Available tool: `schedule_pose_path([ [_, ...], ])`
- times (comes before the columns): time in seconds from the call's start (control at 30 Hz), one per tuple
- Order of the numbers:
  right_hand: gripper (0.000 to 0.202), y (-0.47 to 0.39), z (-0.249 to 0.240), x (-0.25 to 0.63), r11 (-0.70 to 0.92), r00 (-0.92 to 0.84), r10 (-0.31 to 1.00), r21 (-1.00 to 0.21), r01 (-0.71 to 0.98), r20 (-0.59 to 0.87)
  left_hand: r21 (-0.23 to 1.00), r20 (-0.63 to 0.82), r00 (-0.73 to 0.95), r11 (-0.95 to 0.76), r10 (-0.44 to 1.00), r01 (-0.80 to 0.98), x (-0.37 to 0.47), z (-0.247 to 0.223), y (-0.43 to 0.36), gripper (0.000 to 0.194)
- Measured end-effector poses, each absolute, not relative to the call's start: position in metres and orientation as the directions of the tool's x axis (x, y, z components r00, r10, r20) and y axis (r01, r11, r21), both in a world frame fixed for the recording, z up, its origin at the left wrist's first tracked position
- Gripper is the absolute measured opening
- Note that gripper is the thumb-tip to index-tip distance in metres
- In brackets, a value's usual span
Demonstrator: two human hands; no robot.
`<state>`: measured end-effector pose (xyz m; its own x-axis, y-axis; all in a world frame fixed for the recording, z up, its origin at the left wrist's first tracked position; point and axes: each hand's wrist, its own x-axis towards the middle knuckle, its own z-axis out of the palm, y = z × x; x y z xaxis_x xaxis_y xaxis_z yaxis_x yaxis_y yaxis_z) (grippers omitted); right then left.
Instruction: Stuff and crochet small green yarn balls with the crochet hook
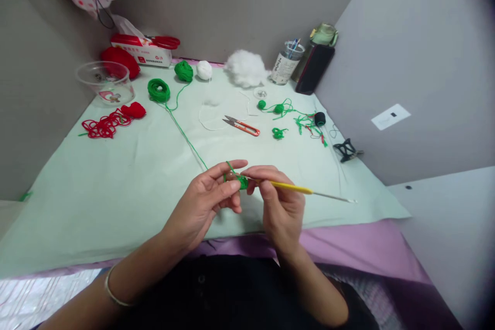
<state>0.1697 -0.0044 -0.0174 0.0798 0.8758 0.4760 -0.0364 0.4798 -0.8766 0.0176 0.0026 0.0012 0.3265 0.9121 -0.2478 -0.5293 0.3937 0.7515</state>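
Pinched between the thumb and fingers of my left hand (pixel 211 191) is a small green crochet piece (pixel 243 182). Green yarn (pixel 185 136) loops over the raised left index finger and runs back to the green yarn balls (pixel 158 91) at the back left. My right hand (pixel 284 201) is closed around a yellow-handled crochet hook (pixel 292 186), its near tip at the green piece and its other metal end pointing right. Fingers partly hide the stitches. Beyond the hands lie orange-handled thread snips (pixel 242 126).
At the left are tangled red yarn (pixel 103 125) and a clear plastic bowl (pixel 104 82). White stuffing (pixel 246 68), a pen jar (pixel 286 64) and a dark phone (pixel 315 68) stand along the back. Green scraps (pixel 279 133) and a black spool (pixel 319 119) lie at the right.
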Motion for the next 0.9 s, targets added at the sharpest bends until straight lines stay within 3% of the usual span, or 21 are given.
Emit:
schedule_pose_path([
  [0.13,0.026,-0.009,-0.024,0.168,0.575,0.053,0.794,-0.777,0.254,0.605,0.78,-0.246,0.252,0.346,0.936,-0.522,0.023,0.002,0.0,0.038],
  [0.2,0.031,-0.012,-0.028,0.169,0.636,-0.009,0.72,-0.655,0.409,0.694,0.728,-0.282,0.319,0.419,0.905,-0.543,0.023,0.0,0.001,0.038],
  [0.27,0.033,-0.013,-0.028,0.171,0.656,-0.029,0.688,-0.605,0.452,0.725,0.656,-0.319,0.392,0.5,0.863,-0.566,0.02,-0.002,0.004,0.036],
  [0.37,0.027,-0.011,-0.023,0.173,0.579,0.102,0.775,-0.765,0.283,0.624,0.618,-0.328,0.401,0.515,0.855,-0.594,0.015,-0.003,0.007,0.03],
  [0.47,0.021,-0.007,-0.019,0.172,0.469,0.151,0.872,-0.883,0.014,0.465,0.696,-0.291,0.338,0.44,0.895,-0.567,0.015,-0.001,0.007,0.03],
  [0.6,0.016,-0.004,-0.02,0.172,0.396,0.093,0.916,-0.916,-0.065,0.389,0.776,-0.243,0.287,0.364,0.926,-0.515,0.018,0.001,0.002,0.032],
  [0.77,0.018,0.0,-0.021,0.175,0.29,0.094,0.957,-0.919,-0.268,0.275,0.77,-0.246,0.309,0.379,0.919,-0.514,0.018,0.0,0.002,0.029],
  [0.9,0.022,0.002,-0.018,0.174,0.24,0.071,0.971,-0.925,-0.294,0.229,0.761,-0.261,0.311,0.393,0.914,-0.515,0.016,0.001,0.004,0.027],
])
